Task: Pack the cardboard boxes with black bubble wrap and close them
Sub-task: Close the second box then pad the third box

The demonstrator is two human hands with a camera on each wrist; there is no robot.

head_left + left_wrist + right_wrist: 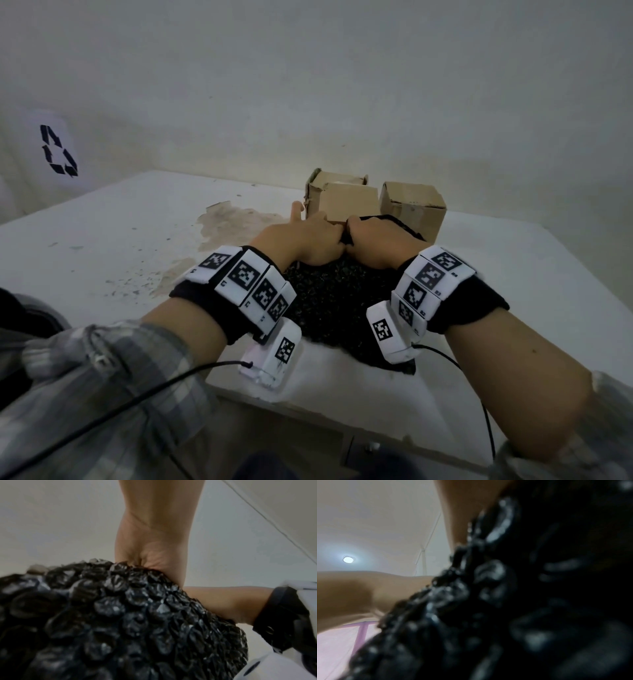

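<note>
Head view showed the left hand (301, 240) and right hand (376, 240) side by side, fingers curled, gripping the far edge of the black bubble wrap (339, 294) on the counter (102, 240), probably to feed it into the open cardboard box (346, 202) just beyond them.

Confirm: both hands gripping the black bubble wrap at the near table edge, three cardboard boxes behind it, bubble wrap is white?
Not quite: the bubble wrap is black, not white; the head view and the left wrist view both show it. The rest holds: left hand and right hand grip it near the table edge, with three cardboard boxes behind.
</note>
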